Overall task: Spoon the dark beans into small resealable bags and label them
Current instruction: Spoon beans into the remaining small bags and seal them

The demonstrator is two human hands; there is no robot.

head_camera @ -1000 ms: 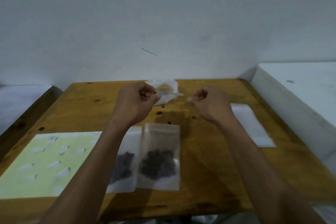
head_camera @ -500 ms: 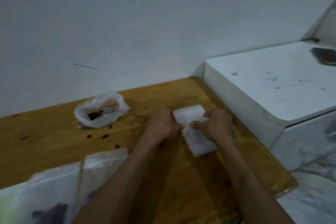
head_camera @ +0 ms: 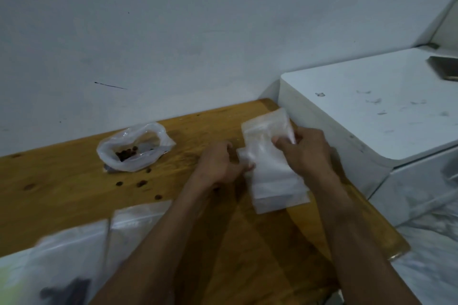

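Both hands are at the stack of empty bags on the right side of the wooden table. The right hand pinches the top bag and lifts its far end off the pile, while the left hand holds the stack's left edge with curled fingers. The thin plastic looks clingy, so two bags could come away together, or the whole pile could slide toward the table's right edge if the left hand slackens. The open plastic bag near the wall holds only a small cluster of dark beans, with a few loose beans scattered on the wood in front of it; a careless elbow could scatter more. At lower left, a blurred filled bag shows dark contents, another beside it.
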